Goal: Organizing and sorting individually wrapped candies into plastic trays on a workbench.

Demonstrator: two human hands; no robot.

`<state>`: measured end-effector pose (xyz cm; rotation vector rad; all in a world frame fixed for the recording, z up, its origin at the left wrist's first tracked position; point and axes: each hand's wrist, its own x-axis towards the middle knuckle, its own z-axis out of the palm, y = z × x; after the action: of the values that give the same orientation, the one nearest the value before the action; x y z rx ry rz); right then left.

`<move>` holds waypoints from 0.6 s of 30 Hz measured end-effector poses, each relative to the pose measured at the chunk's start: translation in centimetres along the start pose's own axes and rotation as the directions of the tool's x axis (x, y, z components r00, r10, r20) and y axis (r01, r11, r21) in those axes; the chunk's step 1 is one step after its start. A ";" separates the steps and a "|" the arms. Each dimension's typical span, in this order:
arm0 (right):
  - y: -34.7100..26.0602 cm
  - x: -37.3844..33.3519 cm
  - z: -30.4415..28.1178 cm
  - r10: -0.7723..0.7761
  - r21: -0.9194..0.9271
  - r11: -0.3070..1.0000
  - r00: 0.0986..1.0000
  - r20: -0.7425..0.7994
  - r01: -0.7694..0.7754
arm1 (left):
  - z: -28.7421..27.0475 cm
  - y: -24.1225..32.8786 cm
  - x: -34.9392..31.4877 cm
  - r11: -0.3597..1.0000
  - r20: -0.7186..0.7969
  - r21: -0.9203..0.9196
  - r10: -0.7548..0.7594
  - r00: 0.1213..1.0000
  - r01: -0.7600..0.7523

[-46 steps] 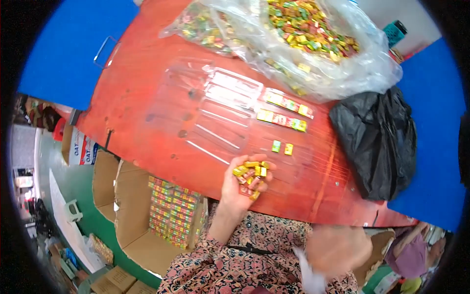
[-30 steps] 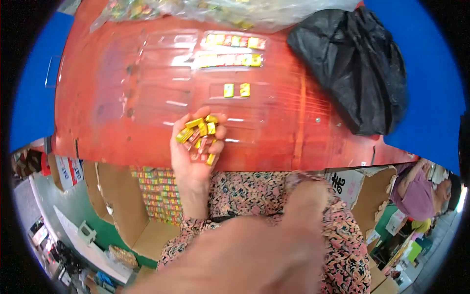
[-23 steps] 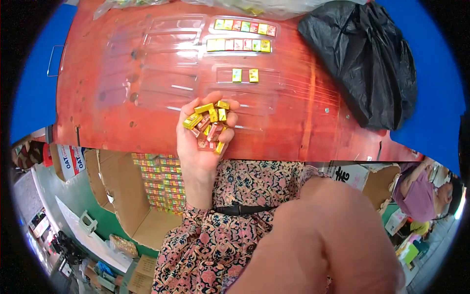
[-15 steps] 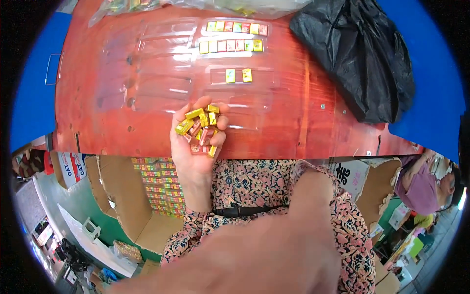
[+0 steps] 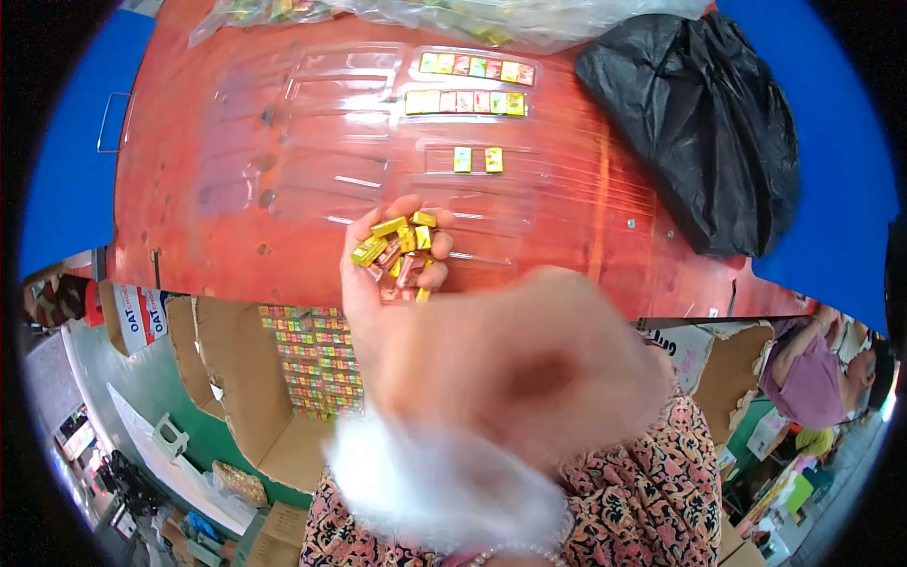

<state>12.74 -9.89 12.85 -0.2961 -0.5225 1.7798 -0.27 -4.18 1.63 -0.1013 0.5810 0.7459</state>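
The left hand (image 5: 392,260) is cupping a heap of small wrapped candies (image 5: 397,248) in its palm, fingers curled loosely around them, hovering over the near edge of the red table (image 5: 208,161). The right hand (image 5: 529,378) is looming blurred close to the camera, a white cuff at its wrist; I cannot tell whether it is holding anything.

A clear tray (image 5: 378,123) is lying across the table, its slots running in rows. By my judgement the filling is about a third along: the two far rows on the right side are sitting full of candies (image 5: 470,83), the third row is holding only two (image 5: 477,159), and the rows nearer and to the left are showing bare.

At the far edge a clear bag (image 5: 510,14) is holding more candies. A black bag (image 5: 704,132) is lying toward the right edge. Below the near edge, an open carton (image 5: 236,378) is holding stacked packs (image 5: 307,364).
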 end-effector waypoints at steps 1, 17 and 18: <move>-0.2 -0.1 0.0 -0.008 -0.010 1.000 1.000 -0.013 0.008 | 0.3 -0.4 0.6 0.994 0.108 -0.060 -0.084 0.991 0.091; 1.3 -3.2 2.3 -0.335 -0.177 0.937 0.918 -0.212 0.301 | 0.7 -0.5 0.2 0.999 0.099 -0.024 -0.043 0.994 0.046; 1.3 -3.0 2.2 -0.363 -0.201 0.925 0.906 -0.215 0.323 | 0.6 -0.4 0.2 0.999 0.070 -0.028 -0.045 0.997 0.047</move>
<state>11.44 -13.44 13.90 -0.5019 -0.5043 1.3356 0.37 -4.17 1.98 -0.1151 0.5001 0.7107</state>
